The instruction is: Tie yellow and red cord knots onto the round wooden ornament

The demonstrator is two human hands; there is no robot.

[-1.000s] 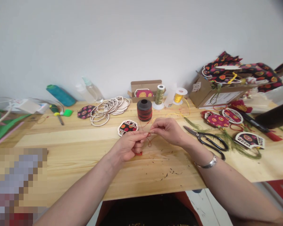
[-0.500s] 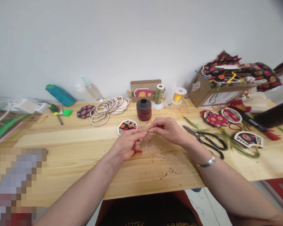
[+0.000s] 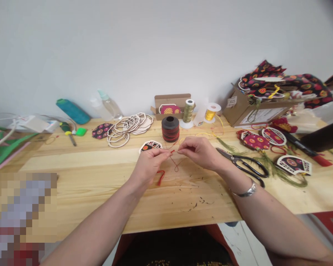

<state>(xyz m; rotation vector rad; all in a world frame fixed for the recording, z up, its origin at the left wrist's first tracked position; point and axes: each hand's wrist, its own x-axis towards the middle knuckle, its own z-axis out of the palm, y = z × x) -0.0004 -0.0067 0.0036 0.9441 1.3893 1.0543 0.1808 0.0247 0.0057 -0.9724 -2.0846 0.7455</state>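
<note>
My left hand [image 3: 151,164] pinches a red cord [image 3: 172,151] between thumb and fingertips. A short piece of the cord sticks out toward the right, and a loose tail hangs below the palm. My right hand [image 3: 198,152] is closed in a pinch just beside it; whatever lies between its fingertips is too small to make out. Below the fingertips, a thin reddish thread [image 3: 176,169] forms a small loop over the table. Behind the hands stands a black spool wound with red cord [image 3: 170,131]. A fabric-backed wooden ornament [image 3: 150,145] lies partly hidden behind my left hand.
Black-handled scissors [image 3: 246,166] lie right of my right hand, near finished ornaments [image 3: 293,164] with green tassels. Wooden frames [image 3: 122,129], a green thread cone [image 3: 188,112], a yellow spool [image 3: 211,112] and a cardboard box of fabric [image 3: 259,114] line the back.
My fingertips have drawn slightly apart, showing the short red cord piece between them. More of the red tail shows under my left hand. The view has shifted slightly.
</note>
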